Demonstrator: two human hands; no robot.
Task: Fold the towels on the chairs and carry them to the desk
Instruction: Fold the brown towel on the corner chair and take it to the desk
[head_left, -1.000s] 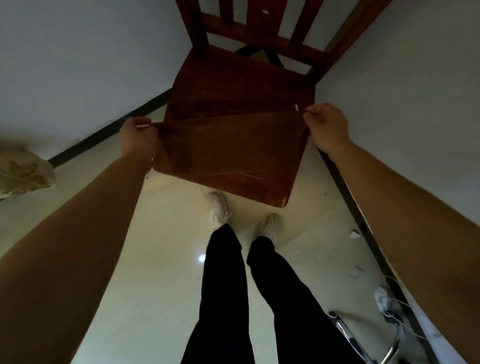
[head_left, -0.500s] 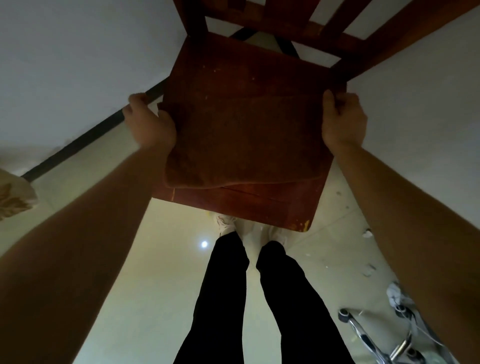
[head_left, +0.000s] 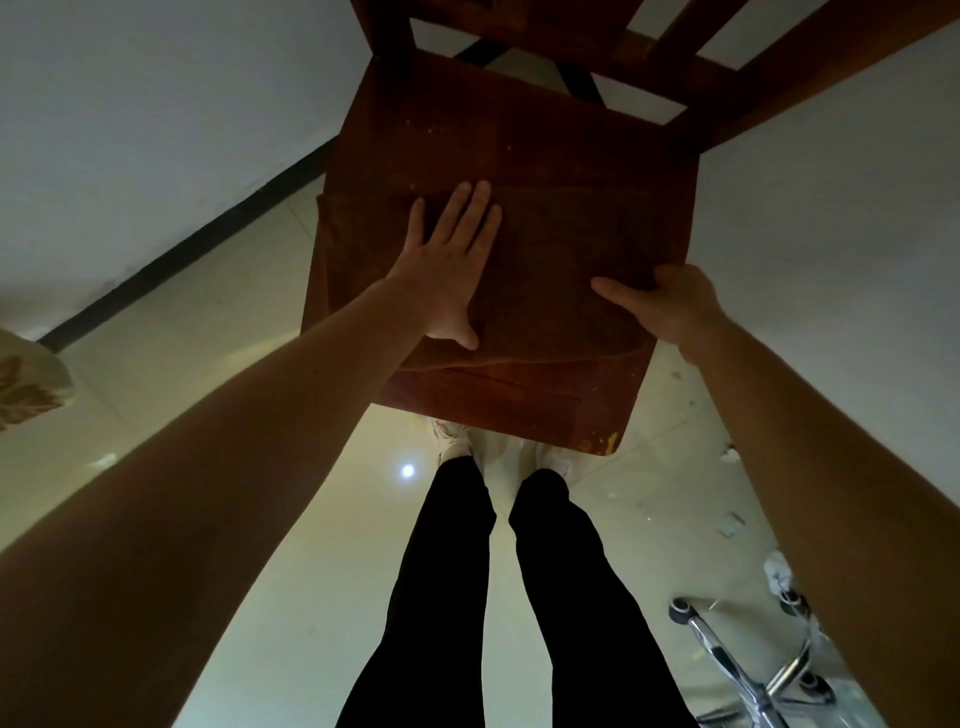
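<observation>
Towel (head_left: 561, 270): dark brown, folded, lying flat on the seat of the wooden chair (head_left: 498, 410); in this dim light its colour is so near the wood's that the far edge is hard to trace; the near edge shows as a rounded fold, short of the seat's front.
Left hand (head_left: 449, 275): palm down on the towel's left half; fingers (head_left: 470, 208) straight and close together, holding nothing.
Right hand (head_left: 667, 306): at the towel's right edge; thumb lies on top, fingers curled over that edge, their tips hidden.
Chair back (head_left: 519, 31): cut off at the top; only the lower slats show.
Floor (head_left: 311, 519): pale tiles; a chrome wheeled base (head_left: 753, 670) at lower right, partly cut off.
Left margin: a patterned cloth thing (head_left: 26, 384), too cropped to name.
</observation>
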